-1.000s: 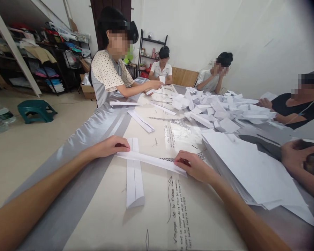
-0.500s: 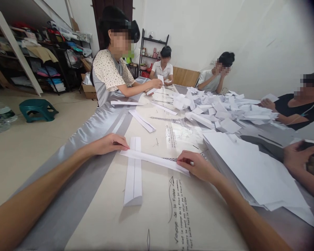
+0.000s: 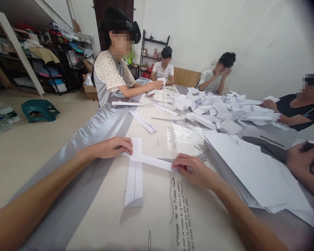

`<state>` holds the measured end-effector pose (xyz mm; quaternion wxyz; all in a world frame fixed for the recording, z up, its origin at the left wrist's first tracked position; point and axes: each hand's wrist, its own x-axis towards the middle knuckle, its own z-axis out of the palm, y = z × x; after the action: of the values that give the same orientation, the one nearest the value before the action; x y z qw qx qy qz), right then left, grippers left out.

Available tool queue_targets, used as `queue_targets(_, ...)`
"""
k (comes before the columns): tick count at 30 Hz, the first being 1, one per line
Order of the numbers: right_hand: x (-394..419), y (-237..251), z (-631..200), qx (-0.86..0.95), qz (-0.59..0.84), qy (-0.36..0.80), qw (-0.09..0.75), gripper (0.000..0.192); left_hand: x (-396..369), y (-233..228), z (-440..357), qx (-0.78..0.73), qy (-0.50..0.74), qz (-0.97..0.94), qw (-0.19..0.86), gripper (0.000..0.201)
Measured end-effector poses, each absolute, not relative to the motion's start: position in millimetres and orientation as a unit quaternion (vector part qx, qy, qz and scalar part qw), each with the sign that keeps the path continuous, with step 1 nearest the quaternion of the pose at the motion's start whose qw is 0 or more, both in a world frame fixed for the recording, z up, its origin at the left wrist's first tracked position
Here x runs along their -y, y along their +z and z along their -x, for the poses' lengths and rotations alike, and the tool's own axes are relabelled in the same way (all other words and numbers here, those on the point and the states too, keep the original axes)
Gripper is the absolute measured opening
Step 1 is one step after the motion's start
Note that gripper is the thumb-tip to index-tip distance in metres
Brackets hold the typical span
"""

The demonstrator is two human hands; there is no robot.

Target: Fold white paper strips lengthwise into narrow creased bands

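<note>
The right hand (image 3: 196,170) covers the far end of a long folded paper strip (image 3: 150,160), pressing it flat; the left hand (image 3: 112,147) pinches its 9 o'clock end. White and narrow, it crosses another folded strip (image 3: 134,181). A sheet stack (image 3: 251,174) lies at 3 o'clock.

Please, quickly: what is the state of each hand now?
Left hand: fingers pressing down the left end of the folded paper strip.
Right hand: fingers pressing down the strip's right end.
</note>
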<state>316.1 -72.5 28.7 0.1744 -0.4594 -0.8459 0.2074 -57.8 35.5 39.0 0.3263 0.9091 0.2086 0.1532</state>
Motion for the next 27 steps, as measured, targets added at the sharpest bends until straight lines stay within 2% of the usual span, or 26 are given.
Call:
queue_targets(5, 75, 38, -315, 0.827, 0.461, 0.266, 0.179, 0.022, -29, 47, 58, -0.247, 0.131, -0.899, 0.337, 0.035)
queue_targets(10, 72, 29, -311, 0.822, 0.505, 0.195, 0.179, 0.035, -33, 38, 53, -0.263, 0.144, -0.909, 0.288, 0.036)
queue_targets(12, 71, 26, -309, 0.816, 0.518, 0.185, 0.179, 0.034, -34, 32, 50, -0.273, 0.152, -0.914, 0.259, 0.04)
queue_targets(17, 71, 19, -306, 0.819, 0.52, 0.168, 0.177, 0.015, -30, 15, 40, -0.307, 0.176, -0.925, 0.136, 0.039)
queue_targets(20, 71, 17, -306, 0.845, 0.481, 0.141, 0.185, 0.027, -26, 9, 35, -0.312, 0.168, -0.934, 0.053, 0.033)
queue_targets(24, 73, 20, -301, 0.884, 0.42, 0.077, 0.189, 0.027, -21, 12, 31, -0.239, 0.179, -0.952, -0.067, 0.021)
queue_targets(27, 77, 23, -297, 0.893, 0.411, 0.043, 0.176, 0.022, -10, 18, 22, -0.134, 0.165, -0.97, -0.118, 0.028)
